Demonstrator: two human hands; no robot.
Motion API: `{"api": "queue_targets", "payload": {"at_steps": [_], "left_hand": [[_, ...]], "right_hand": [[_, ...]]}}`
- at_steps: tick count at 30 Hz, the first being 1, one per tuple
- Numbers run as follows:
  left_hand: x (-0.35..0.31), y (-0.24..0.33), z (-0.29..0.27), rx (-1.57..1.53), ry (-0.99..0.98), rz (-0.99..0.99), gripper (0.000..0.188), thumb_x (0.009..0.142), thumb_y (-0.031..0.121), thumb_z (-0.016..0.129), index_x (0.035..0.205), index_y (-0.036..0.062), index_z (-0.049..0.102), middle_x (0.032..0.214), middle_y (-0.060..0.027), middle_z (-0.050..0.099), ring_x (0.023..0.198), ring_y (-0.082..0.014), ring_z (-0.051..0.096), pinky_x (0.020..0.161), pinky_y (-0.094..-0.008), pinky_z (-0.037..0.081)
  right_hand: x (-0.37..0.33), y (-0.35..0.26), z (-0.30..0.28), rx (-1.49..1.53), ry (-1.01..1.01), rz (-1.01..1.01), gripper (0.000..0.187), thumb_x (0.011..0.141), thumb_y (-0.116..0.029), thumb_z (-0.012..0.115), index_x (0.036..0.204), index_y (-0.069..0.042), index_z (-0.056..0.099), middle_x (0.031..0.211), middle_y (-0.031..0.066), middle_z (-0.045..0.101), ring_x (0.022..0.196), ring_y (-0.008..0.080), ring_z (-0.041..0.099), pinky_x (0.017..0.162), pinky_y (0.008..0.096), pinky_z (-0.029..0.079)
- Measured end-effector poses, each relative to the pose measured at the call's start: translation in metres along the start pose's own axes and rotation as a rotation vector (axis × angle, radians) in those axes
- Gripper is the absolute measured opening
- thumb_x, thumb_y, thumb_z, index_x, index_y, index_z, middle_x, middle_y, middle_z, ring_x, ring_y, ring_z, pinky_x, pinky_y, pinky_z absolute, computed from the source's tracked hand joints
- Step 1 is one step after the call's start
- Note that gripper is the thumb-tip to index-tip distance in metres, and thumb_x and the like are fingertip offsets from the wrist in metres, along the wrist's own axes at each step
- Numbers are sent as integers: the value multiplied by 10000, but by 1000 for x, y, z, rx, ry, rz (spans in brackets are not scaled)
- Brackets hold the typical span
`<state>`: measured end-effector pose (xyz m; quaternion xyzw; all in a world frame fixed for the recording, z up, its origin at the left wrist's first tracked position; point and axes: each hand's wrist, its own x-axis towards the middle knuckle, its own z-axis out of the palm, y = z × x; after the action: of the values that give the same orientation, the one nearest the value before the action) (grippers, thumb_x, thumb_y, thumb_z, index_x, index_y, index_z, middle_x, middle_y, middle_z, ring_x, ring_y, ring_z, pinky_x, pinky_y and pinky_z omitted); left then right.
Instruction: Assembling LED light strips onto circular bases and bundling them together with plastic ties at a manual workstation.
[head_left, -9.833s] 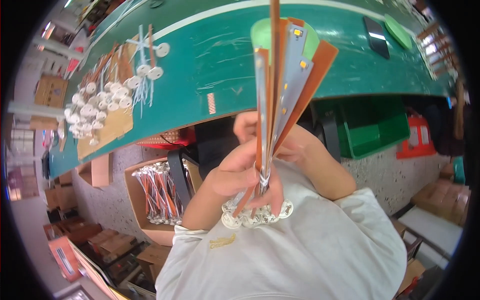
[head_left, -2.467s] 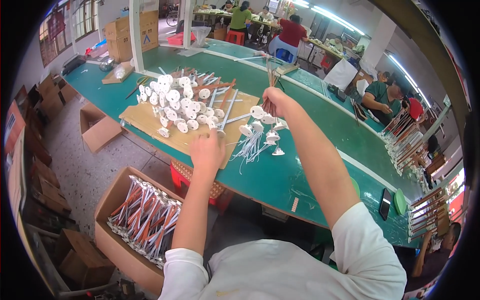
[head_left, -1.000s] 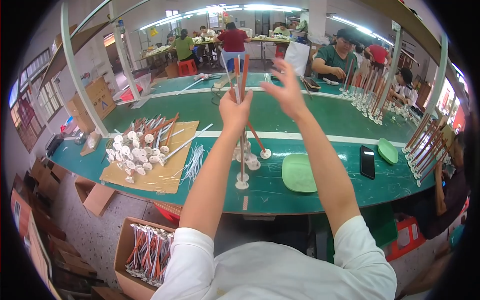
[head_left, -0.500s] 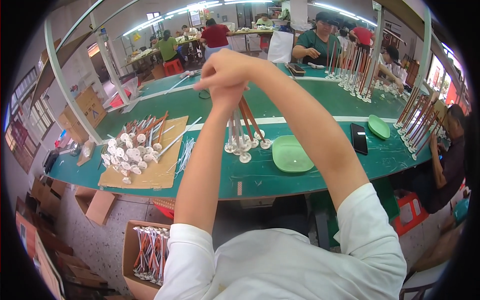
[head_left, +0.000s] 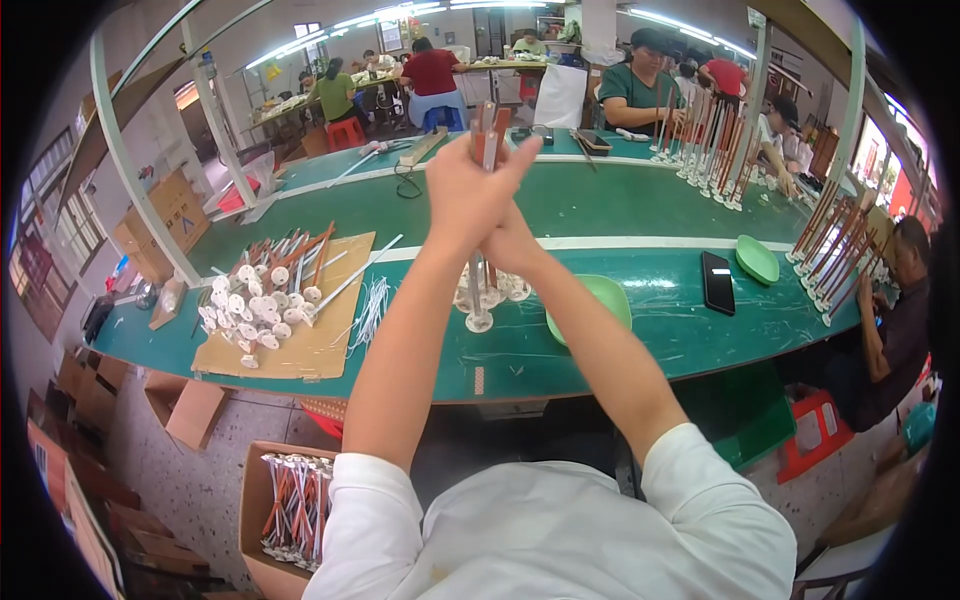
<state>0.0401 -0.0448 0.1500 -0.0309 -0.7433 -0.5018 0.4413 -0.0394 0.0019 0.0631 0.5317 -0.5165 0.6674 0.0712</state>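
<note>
A bundle of thin silver and reddish-brown rods stands upright on the green table, its white round bases at the bottom. My left hand is wrapped around the upper part of the bundle, thumb out to the right, and the rod tops stick up above it. Just below and partly behind it, my right hand closes around the same bundle. Its fingers are mostly hidden. Beside my right forearm sits a light green plastic dish, partly covered by the arm.
To the left, a pile of similar rods with white discs lies on cardboard, near white ties. A black phone and another green dish lie right. A box of bundles stands below. Co-workers sit across and at right.
My right hand has come down from above the left hand to below it on the bundle. The rod tops now show above my hands, and the right elbow has dropped.
</note>
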Motion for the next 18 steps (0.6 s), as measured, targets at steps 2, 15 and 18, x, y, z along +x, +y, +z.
{"api": "queue_targets", "payload": {"at_steps": [2, 15, 18], "left_hand": [[-11, -5, -15, 180, -23, 108, 341, 802, 329, 749, 891, 26, 621, 735, -40, 617, 667, -132, 608, 658, -297, 504], [-85, -97, -67, -322, -670, -448, 313, 879, 159, 647, 1128, -8, 558, 877, -55, 658, 863, -150, 639, 797, -300, 499], [-84, -103, -61, -567, -388, -260, 343, 912, 161, 617, 1179, 24, 452, 877, -39, 607, 741, -132, 593, 670, -289, 483]], "right_hand": [[-2, -14, 0, 54, -7, 133, 237, 854, -159, 609, 1017, 12, 601, 833, 92, 633, 736, 158, 613, 678, 325, 518], [13, -9, 9, 27, -271, 296, 118, 753, -107, 727, 730, -17, 655, 928, 123, 667, 855, 174, 624, 750, 280, 482], [14, -2, 14, 94, -225, 405, 91, 773, -80, 696, 754, -3, 650, 880, 122, 649, 834, 178, 605, 748, 301, 476]]}}
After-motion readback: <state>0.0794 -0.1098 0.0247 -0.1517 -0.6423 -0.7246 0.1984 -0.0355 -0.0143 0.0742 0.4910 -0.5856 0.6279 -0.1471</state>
